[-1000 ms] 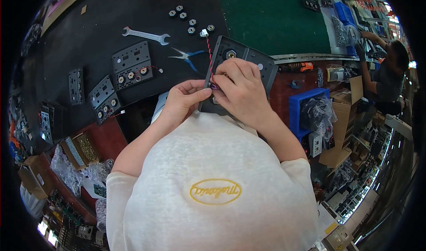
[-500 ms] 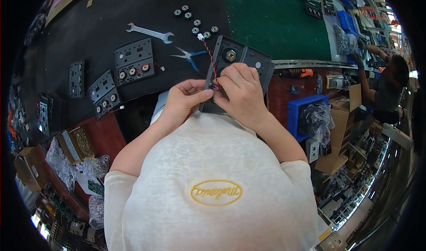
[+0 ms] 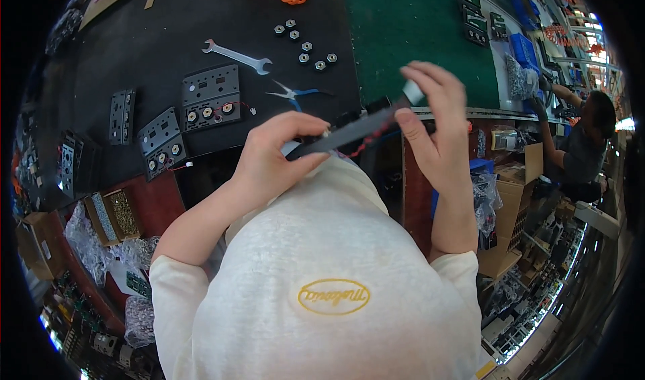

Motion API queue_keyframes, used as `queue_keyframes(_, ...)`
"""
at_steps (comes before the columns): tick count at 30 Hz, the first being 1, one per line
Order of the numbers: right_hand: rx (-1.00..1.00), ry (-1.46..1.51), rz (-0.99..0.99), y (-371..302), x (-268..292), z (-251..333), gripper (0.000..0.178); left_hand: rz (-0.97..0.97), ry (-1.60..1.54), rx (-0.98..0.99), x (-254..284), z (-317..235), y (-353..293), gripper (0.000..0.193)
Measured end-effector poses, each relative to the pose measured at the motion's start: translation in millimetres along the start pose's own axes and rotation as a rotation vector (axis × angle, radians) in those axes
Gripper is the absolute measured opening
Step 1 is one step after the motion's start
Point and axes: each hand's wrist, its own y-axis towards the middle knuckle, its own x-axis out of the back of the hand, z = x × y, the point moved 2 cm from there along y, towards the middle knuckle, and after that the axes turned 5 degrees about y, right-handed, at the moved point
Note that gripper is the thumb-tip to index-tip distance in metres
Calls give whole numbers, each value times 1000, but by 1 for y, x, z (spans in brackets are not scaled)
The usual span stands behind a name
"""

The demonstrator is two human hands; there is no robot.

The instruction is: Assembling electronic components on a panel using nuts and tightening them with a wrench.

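Observation:
A dark metal panel [image 3: 349, 135] is held edge-on in front of my shirt, its right end tilted up. My left hand [image 3: 279, 148] is closed on the panel's left end, thumb below and fingers above. At the raised end, my right hand [image 3: 437, 108] has its thumb and fingertips around the corner, slightly blurred; a pale patch [image 3: 412, 92] shows between them, and I cannot make out what it is. A red twisted cable [image 3: 368, 140] runs along the panel's lower side. Dark round parts stick out from its far side, mostly hidden.
Blue-handled pliers [image 3: 292, 94], an open-end wrench [image 3: 238, 56] and several hex-nut fittings [image 3: 307, 47] lie on the black mat [image 3: 161, 37]. Similar panels with fittings [image 3: 211, 95] stand at left. A cardboard box [image 3: 514, 192] is at right; a co-worker [image 3: 584, 135] works at far right.
The panel has turned from face-up to edge-on. My right hand has moved from the cable at the panel's middle to its raised right end. My left hand keeps its grip on the panel.

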Motion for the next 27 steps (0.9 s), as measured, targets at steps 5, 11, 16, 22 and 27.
queue_keyframes(5,-511,723,376,-48,-33,-21,32,178,368,-288,-8,7,-16,32)
queue_keyframes(11,-1041,816,213,-112,-22,-71,43,232,483,-392,-11,19,-23,27)
queue_keyframes(16,-1253,1305,280,-136,-64,-62,46,227,531,-434,-17,17,-19,28)
queue_keyframes(22,-1258,1591,101,-117,-74,-49,35,169,633,-546,-14,22,-19,34)
queue_keyframes(27,-990,1684,111,-112,-69,-53,39,39,607,-623,-7,15,-11,35)
